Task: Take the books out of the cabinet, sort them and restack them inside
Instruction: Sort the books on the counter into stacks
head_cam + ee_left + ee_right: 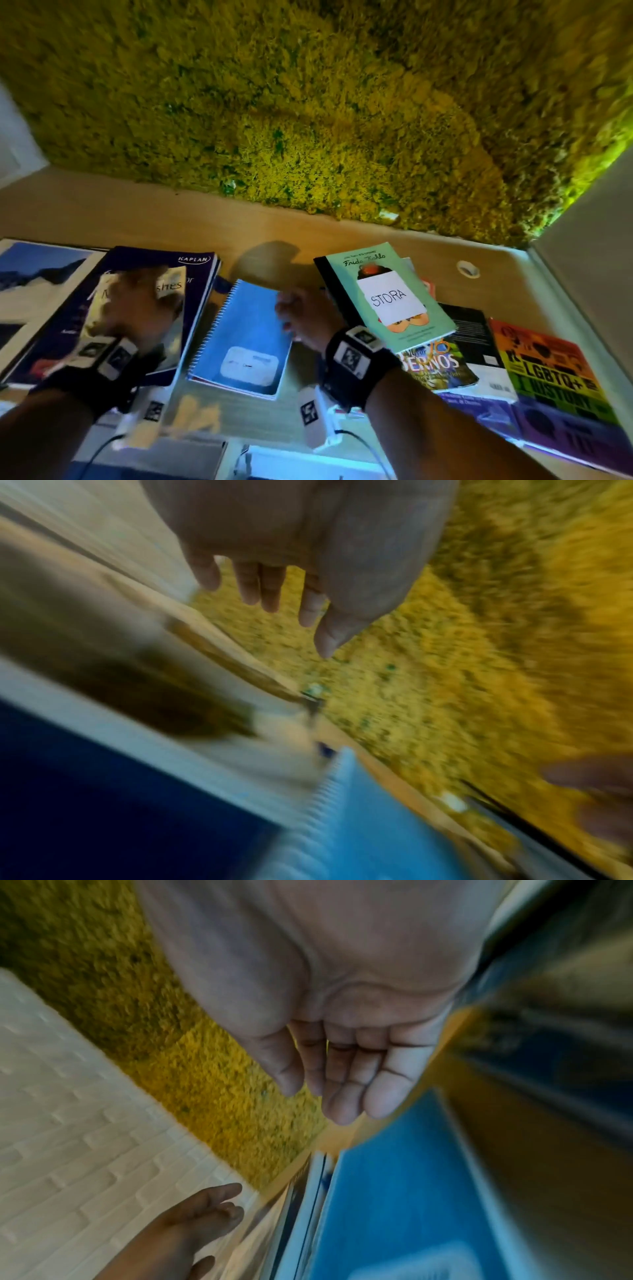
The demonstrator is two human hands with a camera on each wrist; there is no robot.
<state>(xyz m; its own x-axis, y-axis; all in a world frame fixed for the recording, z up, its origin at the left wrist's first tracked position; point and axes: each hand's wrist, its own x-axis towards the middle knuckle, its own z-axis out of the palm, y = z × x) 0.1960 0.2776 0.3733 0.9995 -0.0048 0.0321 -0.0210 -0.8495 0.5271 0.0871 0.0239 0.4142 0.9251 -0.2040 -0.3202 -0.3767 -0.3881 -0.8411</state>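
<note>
Books lie spread flat on a wooden top (pixel 281 222) that runs along a wall of yellow-green moss (pixel 308 102). In the middle is a blue spiral notebook (pixel 245 337) with a white label low on its cover. To its left lies a dark blue Kaplan book (pixel 191 274), with a smaller pale book (pixel 168 329) on top of it, and further left a large book with a mountain photo (pixel 37 274). To the right of the notebook sits a loose pile: a green Frida Kahlo book (pixel 400 274) on top, tilted, with a white paper marked STORA (pixel 388 296) on its cover; under it a black book (pixel 476 339) and a book with a dark green cover (pixel 442 370). Beside them, at the far right, lies a rainbow LGBTQ+ history book (pixel 555 370).

The left hand (pixel 137 308) is blurred over the pale book; in the left wrist view its fingers (pixel 270 588) point out straight and apart, with nothing in them. Whether it touches the book below cannot be told. The right hand (pixel 305 317) is at the right edge of the blue notebook; in the right wrist view its fingers (pixel 352 1080) lie close together, almost straight, the palm bare, holding nothing. Both wrists wear black bands with white tagged blocks.

A small white ring (pixel 468 269) sits on the wooden top behind the pile on the right.
</note>
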